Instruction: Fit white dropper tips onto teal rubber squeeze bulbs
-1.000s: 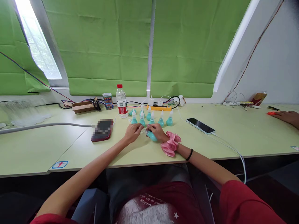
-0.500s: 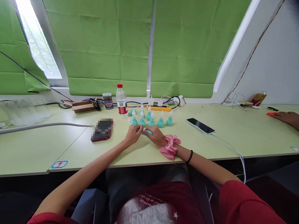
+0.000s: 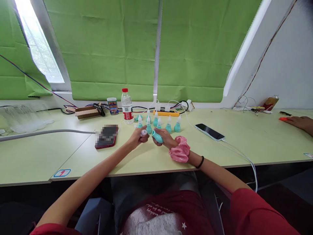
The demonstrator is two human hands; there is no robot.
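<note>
My left hand is closed around a small white nozzle, its round end facing me. In my right hand is a teal squeeze bulb, tilted with its open mouth toward the left hand. Nozzle and bulb are apart, with a narrow gap between them. Just behind my hands stand several teal bulbs with clear pointed nozzles, like nasal aspirators, upright on the table. Another teal bulb lies on its side at the back of the group.
A water bottle and a can stand behind on the left. One phone lies left, another phone right, both cabled. A yellow power strip sits at the back. Another person's hand rests far right.
My hands were together around the teal bulb; now they have drawn apart, the white nozzle in the left and the bulb in the right, its open mouth turned into view.
</note>
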